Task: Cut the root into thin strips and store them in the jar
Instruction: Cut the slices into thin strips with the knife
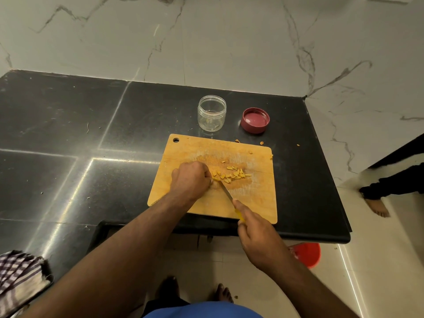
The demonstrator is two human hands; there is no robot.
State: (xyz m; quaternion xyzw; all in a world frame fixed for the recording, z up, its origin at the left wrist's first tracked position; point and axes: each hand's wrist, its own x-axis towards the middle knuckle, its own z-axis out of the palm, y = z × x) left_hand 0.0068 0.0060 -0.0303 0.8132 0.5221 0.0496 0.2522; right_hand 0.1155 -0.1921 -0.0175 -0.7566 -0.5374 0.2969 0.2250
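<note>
From the head view I see my left hand [191, 179] curled knuckles-up, pinning the root [215, 178] mid-board [202, 207]. My right hand [257, 235] grips the knife [226, 191], blade angled far-left onto it. Strips [236, 174] lie right; the jar [211, 113] stands beyond, open.

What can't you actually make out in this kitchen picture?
Head view only:
- Uncut root piece: hidden under the left hand's curled fingers.
- Knife handle: mostly covered by the right hand.
- Jar contents: glare on the clear plastic; too small to tell.
- Checked cloth: cut off by the left edge.
</note>
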